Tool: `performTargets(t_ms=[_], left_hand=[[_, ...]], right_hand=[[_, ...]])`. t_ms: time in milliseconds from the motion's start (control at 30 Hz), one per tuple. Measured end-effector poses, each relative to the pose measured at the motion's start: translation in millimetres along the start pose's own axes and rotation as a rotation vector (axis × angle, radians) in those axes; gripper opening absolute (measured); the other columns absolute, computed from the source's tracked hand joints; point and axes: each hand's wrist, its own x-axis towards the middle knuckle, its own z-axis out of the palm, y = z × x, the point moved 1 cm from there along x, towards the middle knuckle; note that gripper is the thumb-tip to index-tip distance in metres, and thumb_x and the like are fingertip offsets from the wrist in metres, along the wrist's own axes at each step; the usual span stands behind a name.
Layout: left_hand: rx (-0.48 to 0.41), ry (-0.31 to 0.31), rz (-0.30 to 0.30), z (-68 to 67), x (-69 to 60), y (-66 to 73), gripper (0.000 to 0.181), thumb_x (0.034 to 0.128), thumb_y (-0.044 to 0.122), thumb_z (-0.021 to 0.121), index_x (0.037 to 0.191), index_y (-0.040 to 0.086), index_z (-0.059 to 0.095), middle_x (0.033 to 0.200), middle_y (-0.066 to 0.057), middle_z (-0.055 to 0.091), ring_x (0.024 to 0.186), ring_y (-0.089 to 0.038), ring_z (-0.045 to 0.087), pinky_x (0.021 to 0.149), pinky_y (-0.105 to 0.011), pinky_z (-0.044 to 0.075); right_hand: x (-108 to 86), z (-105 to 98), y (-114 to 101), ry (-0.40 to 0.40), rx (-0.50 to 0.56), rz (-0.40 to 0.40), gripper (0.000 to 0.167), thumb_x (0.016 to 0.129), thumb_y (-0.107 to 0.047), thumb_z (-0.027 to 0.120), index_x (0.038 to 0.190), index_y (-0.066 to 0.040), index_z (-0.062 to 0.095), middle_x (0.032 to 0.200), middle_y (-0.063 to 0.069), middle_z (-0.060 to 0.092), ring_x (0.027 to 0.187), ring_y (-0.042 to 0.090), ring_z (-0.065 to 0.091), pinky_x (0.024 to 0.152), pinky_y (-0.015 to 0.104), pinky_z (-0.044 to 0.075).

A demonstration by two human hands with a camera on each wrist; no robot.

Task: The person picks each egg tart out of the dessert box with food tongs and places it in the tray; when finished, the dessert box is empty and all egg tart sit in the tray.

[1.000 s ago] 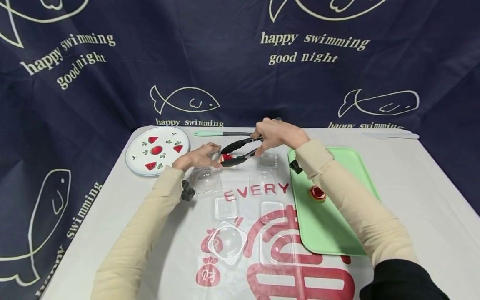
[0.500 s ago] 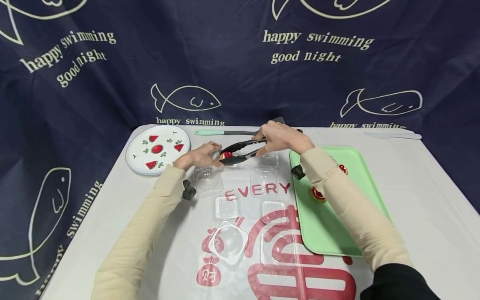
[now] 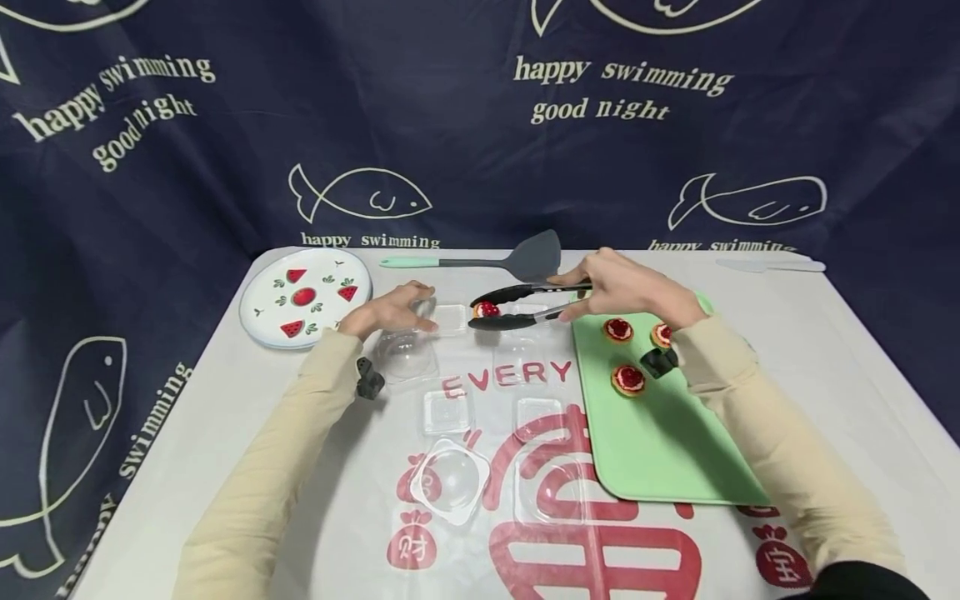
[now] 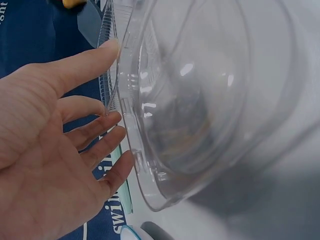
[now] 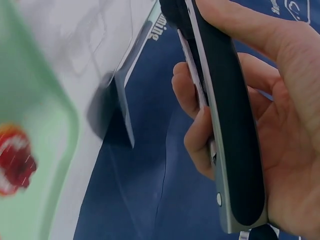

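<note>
My right hand [image 3: 630, 287] grips a pair of black tongs [image 3: 517, 322]; the right wrist view shows thumb and fingers around the handles [image 5: 235, 125]. Between the tong tips is a small red-topped tart [image 3: 486, 310], just right of a clear plastic box's base [image 3: 452, 320]. My left hand [image 3: 393, 310] is at that base's left side, thumb and fingers spread. In the left wrist view its relaxed fingertips rest at the edge of the clear box, whose domed lid [image 4: 190, 110] fills the middle. Whether the tart touches anything beneath is unclear.
Several more clear box bases and domed lids [image 3: 450, 482] lie mid-table. To the right, a green tray [image 3: 675, 450] bears 3 tarts [image 3: 627, 380]. A spatula [image 3: 534, 257] and a white knife [image 3: 772, 266] lie at the back, a watermelon-patterned plate [image 3: 258, 321] at left.
The right hand and tongs have moved right, carrying the tart away from over the box base beside the left hand. The left hand stays there. More of the tray and spatula shows.
</note>
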Motion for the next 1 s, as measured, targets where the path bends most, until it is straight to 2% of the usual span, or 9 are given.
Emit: performTargets(t_ms=[200,300,400,533,667,733,800,900,1000], left_hand=[[-0.019,0.005,0.001,2.8,-1.6,-1.6,0.074,0.0918,0.015,0.064,0.147,-0.014,0.024,0.154,-0.03,0.022,0.143,-0.042,0.02,0.119,-0.05,0.017],[-0.013,0.005,0.013,3.3,-1.9,-1.8,0.073,0.0919,0.014,0.064,0.146,-0.015,0.025,0.153,-0.031,0.022,0.143,-0.043,0.021,0.119,-0.05,0.017],[-0.017,0.006,0.016,3.1,-1.5,-1.8,0.073,0.092,0.014,0.063,0.146,-0.016,0.024,0.152,-0.032,0.022,0.142,-0.044,0.021,0.119,-0.05,0.017],[-0.024,0.005,0.012,2.3,-0.7,-0.7,0.073,0.092,0.015,0.063,0.146,-0.015,0.024,0.152,-0.032,0.021,0.142,-0.044,0.021,0.119,-0.051,0.016],[-0.018,0.0,0.009,1.2,-0.7,-1.3,0.074,0.0923,0.015,0.063,0.147,-0.014,0.023,0.153,-0.032,0.02,0.142,-0.045,0.02,0.119,-0.052,0.016],[-0.016,-0.001,0.011,1.1,-1.1,-1.5,0.074,0.0923,0.015,0.063,0.147,-0.015,0.023,0.152,-0.032,0.02,0.142,-0.045,0.02,0.119,-0.052,0.016],[-0.025,-0.001,0.012,1.4,-1.5,-1.5,0.073,0.0922,0.013,0.063,0.147,-0.015,0.023,0.152,-0.032,0.02,0.142,-0.045,0.021,0.119,-0.052,0.016],[-0.04,0.002,0.013,2.1,-2.5,-1.0,0.073,0.0919,0.013,0.063,0.146,-0.015,0.023,0.152,-0.032,0.02,0.141,-0.045,0.021,0.118,-0.053,0.017],[-0.059,0.004,0.008,3.6,-2.5,-0.2,0.073,0.0916,0.012,0.064,0.147,-0.015,0.024,0.153,-0.031,0.02,0.142,-0.045,0.02,0.118,-0.053,0.017]], right_hand=[[-38.2,-6,12,0.031,0.004,0.068,0.056,0.075,-0.031,0.085,0.124,-0.008,0.068,0.046,-0.013,0.043,0.043,0.0,0.015,0.041,0.022,0.025],[-59.4,-9,17,0.026,0.035,0.128,0.059,0.075,-0.034,0.084,0.126,-0.011,0.067,0.044,-0.013,0.05,0.036,-0.001,0.027,0.043,0.024,0.03],[-80.0,-12,22,0.041,0.043,0.164,0.06,0.075,-0.037,0.084,0.127,-0.012,0.067,0.046,-0.013,0.057,0.036,-0.001,0.032,0.043,0.024,0.032],[-104.6,-13,27,0.092,0.016,0.182,0.057,0.073,-0.035,0.085,0.122,-0.012,0.07,0.077,-0.001,0.075,0.043,-0.003,0.015,0.041,0.023,0.025],[-128.6,-12,31,0.112,0.021,0.211,0.054,0.073,-0.032,0.085,0.121,-0.01,0.071,0.113,0.012,0.07,0.048,-0.001,0.015,0.045,0.022,0.028],[-141.4,-12,34,0.123,0.017,0.223,0.054,0.073,-0.032,0.085,0.12,-0.01,0.071,0.114,0.012,0.07,0.05,-0.001,0.026,0.049,0.021,0.033],[-154.0,-11,37,0.15,0.017,0.218,0.053,0.073,-0.029,0.086,0.119,-0.008,0.071,0.109,0.012,0.072,0.051,-0.002,0.029,0.049,0.02,0.034],[-172.8,-8,43,0.199,0.013,0.239,0.052,0.069,-0.025,0.088,0.117,-0.01,0.073,0.087,0.001,0.073,0.05,-0.004,0.028,0.045,0.019,0.031],[-191.2,-3,50,0.229,0.011,0.276,0.054,0.066,-0.023,0.09,0.116,-0.013,0.074,0.064,-0.012,0.056,0.047,-0.003,0.019,0.042,0.019,0.027]])
